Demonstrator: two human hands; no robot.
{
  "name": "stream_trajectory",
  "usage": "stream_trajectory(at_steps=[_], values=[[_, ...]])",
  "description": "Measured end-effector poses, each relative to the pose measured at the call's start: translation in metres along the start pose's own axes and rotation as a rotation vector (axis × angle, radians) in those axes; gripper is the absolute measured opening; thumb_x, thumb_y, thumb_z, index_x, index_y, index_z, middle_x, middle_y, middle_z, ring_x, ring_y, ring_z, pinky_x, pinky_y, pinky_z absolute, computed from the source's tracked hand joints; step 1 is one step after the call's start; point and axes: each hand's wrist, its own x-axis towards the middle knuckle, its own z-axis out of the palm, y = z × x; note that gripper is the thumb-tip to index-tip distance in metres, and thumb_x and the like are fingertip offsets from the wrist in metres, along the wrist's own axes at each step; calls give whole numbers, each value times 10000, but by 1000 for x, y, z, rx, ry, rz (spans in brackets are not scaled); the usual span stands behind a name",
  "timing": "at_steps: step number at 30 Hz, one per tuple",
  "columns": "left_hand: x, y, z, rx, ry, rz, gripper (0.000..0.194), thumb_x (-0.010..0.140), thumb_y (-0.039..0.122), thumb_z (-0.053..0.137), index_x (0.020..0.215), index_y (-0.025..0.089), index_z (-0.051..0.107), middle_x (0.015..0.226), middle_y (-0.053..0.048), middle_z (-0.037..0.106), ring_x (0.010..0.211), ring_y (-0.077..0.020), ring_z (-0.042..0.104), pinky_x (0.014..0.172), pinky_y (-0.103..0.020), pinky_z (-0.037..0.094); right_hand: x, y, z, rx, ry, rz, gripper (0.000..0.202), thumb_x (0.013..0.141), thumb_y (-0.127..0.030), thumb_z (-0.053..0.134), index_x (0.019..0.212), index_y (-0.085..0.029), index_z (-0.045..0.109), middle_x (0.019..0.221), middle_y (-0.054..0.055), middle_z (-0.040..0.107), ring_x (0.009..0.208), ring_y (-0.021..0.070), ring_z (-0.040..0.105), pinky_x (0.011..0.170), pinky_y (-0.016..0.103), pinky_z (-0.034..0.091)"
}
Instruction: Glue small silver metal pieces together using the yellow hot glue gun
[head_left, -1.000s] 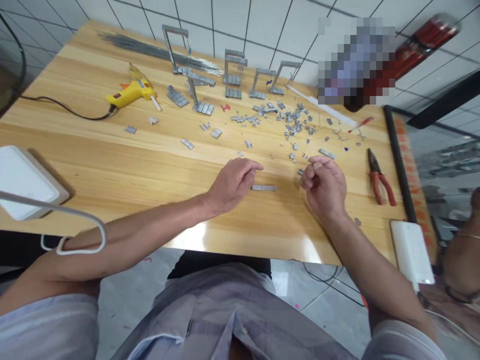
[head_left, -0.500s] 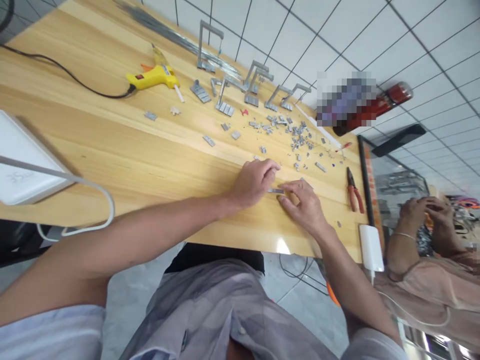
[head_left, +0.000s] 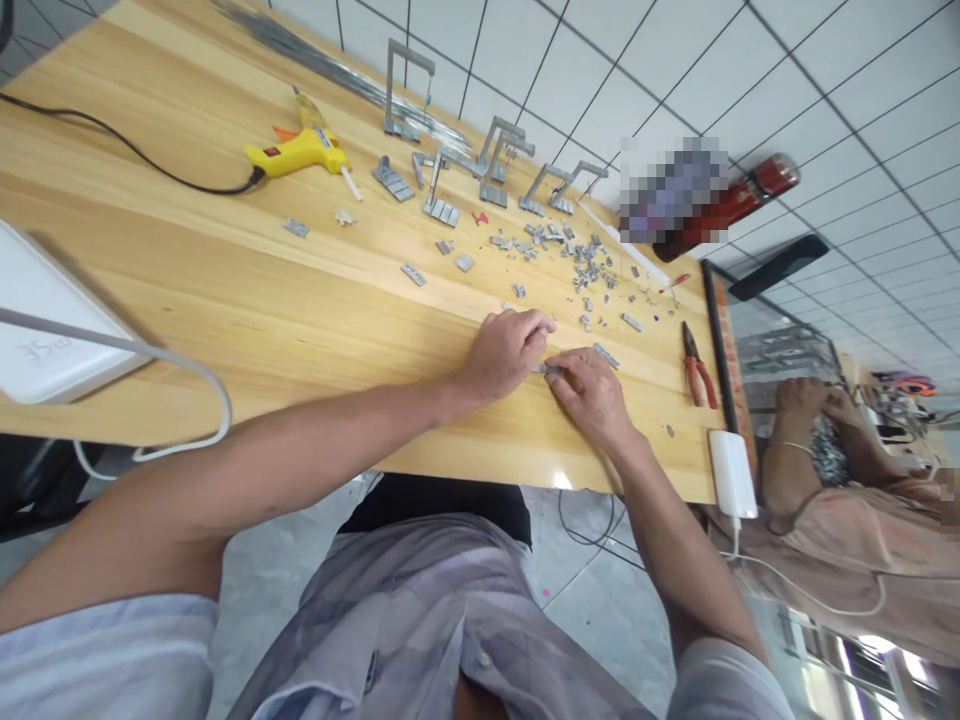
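Note:
My left hand (head_left: 504, 352) rests on the wooden table (head_left: 300, 310), its fingers curled; whatever it may hold is hidden. Close to its right, my right hand (head_left: 591, 392) pinches the end of a small flat grey piece (head_left: 546, 369) that lies between both hands. Another grey strip (head_left: 606, 355) lies just beyond my right hand. Many little grey pieces (head_left: 592, 265) are scattered farther back. Behind them stand several grey frames with an upright and a top arm, one of them tall (head_left: 405, 130).
A yellow glue gun (head_left: 300, 153) with a black cord lies back left. Red-handled pliers (head_left: 697, 368) and a white power bank (head_left: 732, 475) are on the right. A white box (head_left: 60, 330) sits at the left. Another person works at the far right.
The thumb and fingers of my right hand have closed together at the small grey piece. My left hand has barely moved. The whole view has shifted slightly.

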Motion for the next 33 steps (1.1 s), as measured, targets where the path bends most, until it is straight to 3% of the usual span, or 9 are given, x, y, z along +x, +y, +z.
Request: stream_trajectory(at_steps=[13, 16, 19, 24, 29, 33], values=[[3, -3, -3, -46, 53, 3, 236, 991, 182, 507, 1040, 173, 738, 1025, -60, 803, 969, -215, 711, 970, -361, 507, 4, 6, 4, 62, 53, -91, 73, 968, -213, 639, 968, -233, 709, 967, 79, 757, 949, 255, 690, 893, 432, 534], [2, -3, -5, -93, 57, -15, 226, 978, 167, 514, 1013, 182, 736, 1004, -49, 799, 948, -203, 704, 960, -341, 519, 2, 6, 5, 120, 71, -9, 47, 938, -211, 668, 922, -238, 703, 911, 58, 742, 874, 233, 674, 837, 403, 530], [1, -3, -6, -147, 61, -18, 215, 970, 172, 522, 1000, 182, 734, 977, -42, 789, 924, -197, 691, 932, -335, 525, 0, 6, 5, 255, 69, 168, 13, 913, -260, 717, 913, -247, 719, 831, 17, 705, 751, 191, 615, 750, 361, 505], [-3, 2, -9, -251, 64, -36, 198, 979, 274, 570, 1041, 175, 730, 880, -23, 736, 802, -172, 642, 793, -305, 519, 7, 6, -2, 595, 190, 403, 164, 847, -380, 781, 882, -245, 694, 697, -46, 589, 616, 134, 480, 624, 302, 424], [-6, 10, -12, -471, -50, -121, 345, 933, 451, 719, 1112, 156, 719, 928, -37, 742, 797, -152, 655, 753, -276, 524, 24, -1, -5, 652, 303, 358, 226, 838, -418, 795, 895, -249, 656, 753, -33, 619, 661, 139, 529, 658, 306, 473], [-5, 9, -11, -587, -103, -203, 445, 882, 532, 803, 1109, 157, 725, 918, -31, 723, 760, -137, 634, 714, -265, 510, 33, -9, 1, 682, 317, 273, 274, 843, -450, 838, 894, -254, 653, 757, -29, 628, 654, 143, 546, 658, 317, 489]])
